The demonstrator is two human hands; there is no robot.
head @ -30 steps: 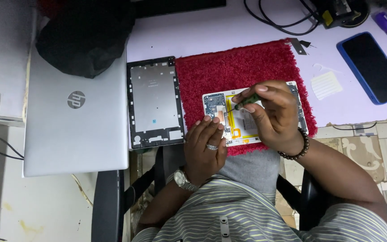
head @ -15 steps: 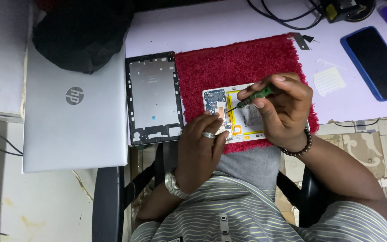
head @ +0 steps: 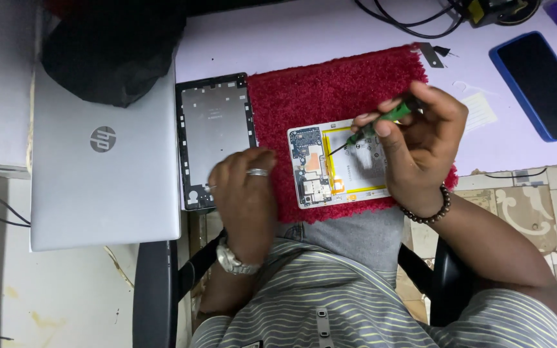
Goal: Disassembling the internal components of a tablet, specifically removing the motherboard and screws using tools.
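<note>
Where hands work: red mat (head: 330,90), lilac desk (head: 304,32).

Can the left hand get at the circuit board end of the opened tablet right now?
Probably yes. The left hand sits just beside the opened tablet on the red mat, nothing between them. The right hand, holding the green screwdriver, covers only the far end.

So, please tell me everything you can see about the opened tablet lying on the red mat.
The opened tablet lies flat, inside facing up, on the red fuzzy mat near its front edge. Its frame looks white. The left end holds a circuit board with small dark chips and an orange-brown patch; next to it sits a pale battery edged with yellow strips. The right hand covers its right part and holds a green-handled screwdriver whose thin tip points down at the battery area. The left hand is beside its left end; contact is unclear.
</note>
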